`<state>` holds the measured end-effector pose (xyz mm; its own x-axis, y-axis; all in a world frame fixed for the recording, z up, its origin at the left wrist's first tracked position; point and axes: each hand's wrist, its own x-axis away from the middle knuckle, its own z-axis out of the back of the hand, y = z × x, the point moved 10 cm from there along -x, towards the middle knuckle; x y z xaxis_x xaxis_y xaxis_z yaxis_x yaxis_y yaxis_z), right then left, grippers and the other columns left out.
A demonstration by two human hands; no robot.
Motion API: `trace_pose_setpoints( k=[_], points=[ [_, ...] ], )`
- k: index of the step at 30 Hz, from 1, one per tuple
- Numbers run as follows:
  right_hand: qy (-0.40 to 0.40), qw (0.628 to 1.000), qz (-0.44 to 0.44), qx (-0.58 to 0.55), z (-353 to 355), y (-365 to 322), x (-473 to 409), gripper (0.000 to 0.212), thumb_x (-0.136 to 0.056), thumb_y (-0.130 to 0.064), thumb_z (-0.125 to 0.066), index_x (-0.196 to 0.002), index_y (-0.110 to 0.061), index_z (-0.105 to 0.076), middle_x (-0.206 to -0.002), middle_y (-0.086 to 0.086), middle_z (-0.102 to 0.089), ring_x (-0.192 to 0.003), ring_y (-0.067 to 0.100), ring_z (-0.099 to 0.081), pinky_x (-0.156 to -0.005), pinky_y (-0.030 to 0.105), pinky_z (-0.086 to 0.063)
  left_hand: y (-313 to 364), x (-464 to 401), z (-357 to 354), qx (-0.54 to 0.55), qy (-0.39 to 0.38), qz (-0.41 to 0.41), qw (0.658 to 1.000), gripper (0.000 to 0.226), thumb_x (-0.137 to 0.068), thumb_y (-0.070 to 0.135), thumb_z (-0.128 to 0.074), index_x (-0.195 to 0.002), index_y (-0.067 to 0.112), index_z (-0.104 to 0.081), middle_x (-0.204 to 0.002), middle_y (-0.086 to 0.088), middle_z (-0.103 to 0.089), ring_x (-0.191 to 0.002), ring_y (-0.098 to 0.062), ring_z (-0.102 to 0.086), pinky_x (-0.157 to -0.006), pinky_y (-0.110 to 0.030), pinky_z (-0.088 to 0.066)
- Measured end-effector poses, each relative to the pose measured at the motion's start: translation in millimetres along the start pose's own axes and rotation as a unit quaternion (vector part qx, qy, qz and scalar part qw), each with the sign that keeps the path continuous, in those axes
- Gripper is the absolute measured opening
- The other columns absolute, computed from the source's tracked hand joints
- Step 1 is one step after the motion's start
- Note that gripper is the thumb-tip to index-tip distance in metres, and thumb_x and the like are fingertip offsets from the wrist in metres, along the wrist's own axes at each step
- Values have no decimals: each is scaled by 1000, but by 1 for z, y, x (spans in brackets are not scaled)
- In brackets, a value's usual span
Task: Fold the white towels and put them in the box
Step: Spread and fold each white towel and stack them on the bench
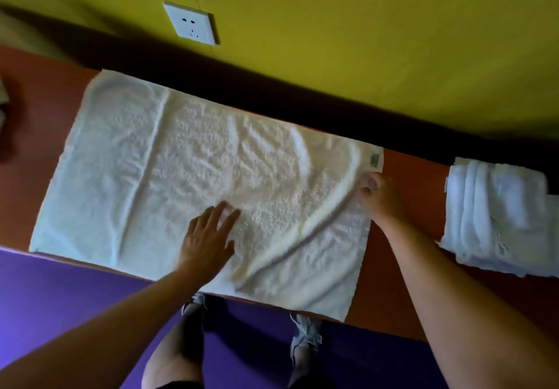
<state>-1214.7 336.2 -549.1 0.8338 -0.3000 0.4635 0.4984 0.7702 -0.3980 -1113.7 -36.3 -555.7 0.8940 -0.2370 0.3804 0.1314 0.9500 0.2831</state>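
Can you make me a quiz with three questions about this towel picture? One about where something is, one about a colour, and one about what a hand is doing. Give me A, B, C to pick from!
1. Where is the pile of folded white towels?
A. At the right end of the long reddish-brown wooden table
B. On the floor
C. On top of the spread towel

2. What colour is the wall around the white power socket?
A. Blue
B. Yellow-green
C. Pink

3. What is the right hand doing?
A. Hanging away from the table
B. Pressing the socket
C. Pinching the right edge of the big spread-out white terry towel

Answers: 1 A, the pile lies on the table right of the spread towel. 2 B, the wall looks yellow-green. 3 C, its fingers close on the towel's edge, while the left hand lies flat on it.
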Motion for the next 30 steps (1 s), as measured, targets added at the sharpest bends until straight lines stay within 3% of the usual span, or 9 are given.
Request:
trace_pose_setpoints(
  k=[3,7,10,13,16,19,22,27,30],
  points=[
    [11,999,10,-39,11,11,-13,32,-98,-18,-59,-129,-21,-58,-131,7,-61,-113,28,-62,-80,34,-53,66,19,-12,14,65,-35,997,56,-74,22,-82,-126,15,-63,-133,-13,-59,-116,-37,-59,-94,-48,-50],
    [44,998,-3,-51,20,27,-34,25,-96,-23,-63,-119,-15,-59,-119,8,-65,-102,30,-65,-77,38,-54,145,37,-35,56,108,-52,991,25,-83,28,-68,-106,18,-66,-102,-4,-62,-87,-27,-59,-75,-41,-55],
    [54,997,-34,-38,21,36,-47,36,-95,-35,-63,-122,-11,-55,-123,13,-63,-106,35,-64,-79,40,-53,205,51,-77,73,22,-92,993,34,-81,42,-64,-109,24,-58,-100,1,-59,-83,-21,-57,-69,-37,-56],
    [56,997,-52,-32,16,43,-53,48,-94,-42,-63,-127,-9,-50,-131,16,-58,-113,37,-60,-86,45,-54,240,60,-116,56,-81,-78,992,63,-75,55,-65,-130,31,-45,-124,0,-51,-100,-22,-53,-86,-36,-51],
    [44,997,-57,-41,7,43,-58,44,-94,-37,-66,-124,-8,-56,-125,17,-64,-108,37,-65,-75,38,-51,245,58,-129,29,-80,-44,995,71,-75,49,-74,-135,34,-39,-131,-4,-45,-107,-26,-51,-94,-42,-47],
    [43,998,-34,-31,5,39,-61,33,-95,-28,-62,-121,-8,-64,-117,16,-69,-101,35,-68,-70,33,-48,250,55,-129,12,-76,-55,996,73,-59,35,-91,-119,30,-51,-113,-3,-56,-89,-22,-59,-75,-36,-55],
    [51,997,-17,-56,10,40,-56,23,-97,-22,-56,-115,-8,-58,-109,15,-66,-91,32,-64,-68,35,-46,245,58,-131,41,-67,-36,996,71,-50,15,-92,-110,21,-54,-99,1,-60,-76,-17,-59,-62,-28,-55],
    [30,985,-24,-167,26,48,-40,14,-89,-14,-63,-103,-10,-62,-105,10,-68,-91,29,-66,-68,31,-47,231,74,-122,168,-67,98,979,44,-96,13,-55,-135,14,-35,-120,-1,-50,-103,-18,-56,-83,-29,-49],
    [-19,968,-47,-244,28,41,-25,5,-92,-15,-64,-96,-14,-67,-93,4,-70,-89,25,-68,-62,25,-46,217,91,-93,265,-33,177,947,25,-98,24,-49,-118,21,-34,-103,4,-57,-82,-16,-55,-65,-28,-41]
  ],
)
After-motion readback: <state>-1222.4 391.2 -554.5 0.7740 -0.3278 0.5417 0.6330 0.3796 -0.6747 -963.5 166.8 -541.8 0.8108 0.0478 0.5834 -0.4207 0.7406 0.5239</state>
